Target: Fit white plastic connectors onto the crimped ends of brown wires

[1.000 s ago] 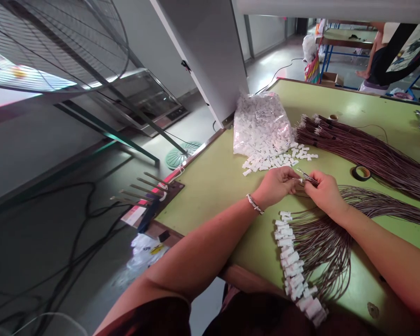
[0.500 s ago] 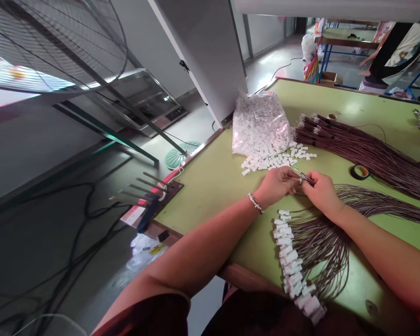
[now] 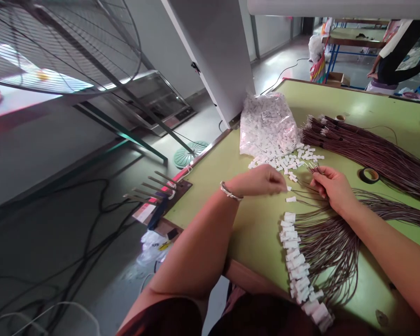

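Note:
My left hand (image 3: 268, 181) is closed, slightly smeared by motion, with a small white plastic connector (image 3: 289, 188) at its fingertips. A thin wire runs from that connector toward the right. In my right hand (image 3: 334, 187) are several brown wires (image 3: 314, 169), pinched between thumb and fingers, their bare metal terminals pointing up and left. Just below my hands, one white connector (image 3: 291, 199) on a wire lies on the table. A column of wired white connectors (image 3: 296, 261) stretches toward the near edge, with their brown wires (image 3: 331, 252) fanning right under my right forearm.
Loose white connectors (image 3: 283, 162) spill from a clear plastic bag (image 3: 269, 123) on the green table (image 3: 210, 186). Thick brown wire bundles (image 3: 367, 147) and a black tape roll (image 3: 369, 175) lie to the right. Metal prongs (image 3: 154, 186) stick out at the left edge. A person (image 3: 392, 60) sits behind.
My hands were together at the wire ends; now they are apart. The left has drawn back left, while the right still grips the wires. The view has shifted slightly.

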The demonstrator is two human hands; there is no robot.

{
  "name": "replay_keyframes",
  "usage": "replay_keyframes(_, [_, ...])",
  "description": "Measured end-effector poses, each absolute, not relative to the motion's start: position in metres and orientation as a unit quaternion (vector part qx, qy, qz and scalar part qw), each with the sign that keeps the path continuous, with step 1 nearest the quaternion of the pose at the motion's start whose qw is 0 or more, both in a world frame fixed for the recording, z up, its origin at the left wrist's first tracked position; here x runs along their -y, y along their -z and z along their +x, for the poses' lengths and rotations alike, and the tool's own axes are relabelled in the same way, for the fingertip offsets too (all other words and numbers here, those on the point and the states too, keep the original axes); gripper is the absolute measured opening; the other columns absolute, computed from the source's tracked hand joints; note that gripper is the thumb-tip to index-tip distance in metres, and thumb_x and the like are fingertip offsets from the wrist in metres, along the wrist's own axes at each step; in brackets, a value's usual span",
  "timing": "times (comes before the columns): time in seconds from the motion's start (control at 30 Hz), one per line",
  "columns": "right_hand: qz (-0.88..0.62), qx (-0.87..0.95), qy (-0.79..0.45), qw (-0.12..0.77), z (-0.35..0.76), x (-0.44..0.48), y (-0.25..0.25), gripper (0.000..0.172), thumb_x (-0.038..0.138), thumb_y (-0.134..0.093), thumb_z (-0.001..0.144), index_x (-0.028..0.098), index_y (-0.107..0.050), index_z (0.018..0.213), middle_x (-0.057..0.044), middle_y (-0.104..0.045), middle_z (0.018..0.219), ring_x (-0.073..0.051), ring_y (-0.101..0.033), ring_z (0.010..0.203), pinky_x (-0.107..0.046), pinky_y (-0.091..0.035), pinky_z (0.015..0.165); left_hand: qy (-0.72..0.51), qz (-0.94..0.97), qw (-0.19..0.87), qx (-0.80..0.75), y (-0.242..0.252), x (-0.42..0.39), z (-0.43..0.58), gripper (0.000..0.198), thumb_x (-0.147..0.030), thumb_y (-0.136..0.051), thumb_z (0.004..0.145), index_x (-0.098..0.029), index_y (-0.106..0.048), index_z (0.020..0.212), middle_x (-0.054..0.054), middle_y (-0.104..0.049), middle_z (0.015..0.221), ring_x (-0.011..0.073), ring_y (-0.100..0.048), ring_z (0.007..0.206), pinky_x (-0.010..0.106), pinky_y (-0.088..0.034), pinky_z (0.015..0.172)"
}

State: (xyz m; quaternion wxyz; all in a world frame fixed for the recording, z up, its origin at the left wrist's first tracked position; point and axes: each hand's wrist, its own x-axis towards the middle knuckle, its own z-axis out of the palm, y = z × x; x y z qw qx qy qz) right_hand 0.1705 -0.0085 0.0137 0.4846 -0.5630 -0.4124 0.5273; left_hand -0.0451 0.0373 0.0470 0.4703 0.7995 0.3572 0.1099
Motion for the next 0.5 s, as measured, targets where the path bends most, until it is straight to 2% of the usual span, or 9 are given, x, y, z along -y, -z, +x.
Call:
replay_keyframes(0.07, [-0.571,0.415,-0.522,0.479,0.167,0.009,-0.012,0.027,0.038,-0.067,0.063,0.018,-0.058,0.079,0.002,-0.059,0.057,-0.006,-0.035,0.040,-0.020,-0.021,0.036,-0.256,0.769,0.336,-0.479,-0.035,-0.044,-0.039,0.013,-0.020,-0.061,0.076,-0.018,-0.073,0.080,0.004,-0.068,0.071,0.0141,-0.058,0.064,0.024,-0.045,0.063])
replay_keyframes(0.13, [-0.585,0.420,-0.510,0.471,0.166,0.010,-0.011,0.022,0.036,-0.065,0.063,0.018,-0.056,0.071,0.004,-0.054,0.053,-0.006,-0.032,0.040,-0.021,-0.018,0.037,-0.275,0.776,0.269,-0.500,-0.021,-0.049,-0.030,0.019,-0.017,-0.058,0.077,-0.019,-0.072,0.088,0.006,-0.068,0.083,0.0174,-0.059,0.075,0.027,-0.045,0.073])
replay_keyframes(0.3, [-0.602,0.470,-0.452,0.461,0.167,0.010,-0.008,0.013,0.029,-0.059,0.063,0.019,-0.051,0.063,0.008,-0.037,0.051,-0.006,-0.026,0.045,-0.023,-0.018,0.043,-0.177,0.820,0.216,-0.499,-0.008,-0.055,-0.023,0.022,-0.012,-0.054,0.077,-0.018,-0.071,0.090,0.010,-0.064,0.087,0.0228,-0.058,0.084,0.031,-0.043,0.080])
replay_keyframes(0.4, [-0.601,0.510,-0.425,0.446,0.167,0.010,-0.008,0.012,0.028,-0.056,0.063,0.019,-0.049,0.061,0.007,-0.037,0.054,-0.007,-0.027,0.050,-0.024,-0.022,0.047,-0.130,0.824,0.195,-0.515,-0.015,-0.055,-0.025,0.016,-0.023,-0.055,0.082,-0.017,-0.068,0.090,0.009,-0.064,0.087,0.0235,-0.058,0.085,0.032,-0.042,0.078])
replay_keyframes(0.5, [-0.599,0.537,-0.405,0.436,0.166,0.012,-0.012,0.013,0.030,-0.056,0.063,0.019,-0.048,0.060,0.006,-0.039,0.055,-0.009,-0.032,0.054,-0.024,-0.026,0.052,-0.100,0.816,0.167,-0.545,-0.019,-0.054,-0.026,0.020,-0.033,-0.054,0.085,-0.017,-0.063,0.089,0.009,-0.065,0.085,0.0234,-0.059,0.081,0.031,-0.043,0.071])
